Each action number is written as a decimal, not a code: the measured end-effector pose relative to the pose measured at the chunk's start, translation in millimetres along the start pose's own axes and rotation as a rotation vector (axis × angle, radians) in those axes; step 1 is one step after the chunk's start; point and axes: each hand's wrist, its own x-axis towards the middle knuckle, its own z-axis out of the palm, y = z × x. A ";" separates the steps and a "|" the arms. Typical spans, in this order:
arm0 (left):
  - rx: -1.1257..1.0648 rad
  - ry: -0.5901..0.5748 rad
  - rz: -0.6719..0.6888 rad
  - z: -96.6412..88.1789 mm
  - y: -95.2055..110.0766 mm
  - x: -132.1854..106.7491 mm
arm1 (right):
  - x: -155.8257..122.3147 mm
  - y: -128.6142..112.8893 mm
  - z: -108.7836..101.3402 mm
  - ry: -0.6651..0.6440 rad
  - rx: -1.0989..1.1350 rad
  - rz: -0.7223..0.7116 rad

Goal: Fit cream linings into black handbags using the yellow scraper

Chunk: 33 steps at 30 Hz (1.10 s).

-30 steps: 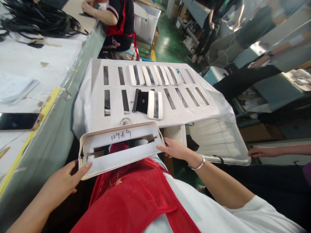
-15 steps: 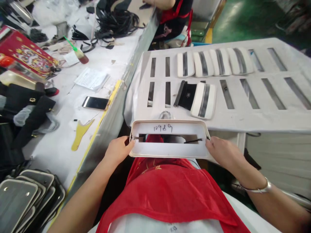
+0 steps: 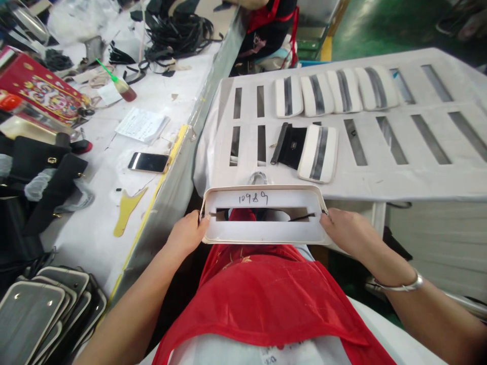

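Note:
A white, shallow rectangular frame (image 3: 266, 232) with rounded corners and a long slot through its middle is held in front of my red apron (image 3: 262, 299). Handwritten marks show on its upper inside face. My left hand (image 3: 188, 232) pinches its left end, thumb on the rim. At the opposite end my right hand (image 3: 348, 230) grips the rim the same way. Through the slot, red cloth and a thin dark strip are visible. Just beyond the frame, a white padded panel with a grey stripe (image 3: 317, 152) lies against a black piece (image 3: 292, 145) on the slotted table.
The slotted white table (image 3: 224, 177) carries several striped panels (image 3: 289, 96) at the back. On the left bench are a phone (image 3: 148, 162), a yellow tool (image 3: 127, 213), papers (image 3: 140, 124), a glue bottle (image 3: 125, 90) and stacked grey panels (image 3: 32, 314). A person sits beyond.
The view has shifted slightly. Both hands still hold the white frame at its ends, in nearly the same place.

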 end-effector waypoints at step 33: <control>-0.421 0.092 0.206 -18.7 -8.5 15.3 | 8.3 9.3 -8.3 -0.027 0.014 -0.166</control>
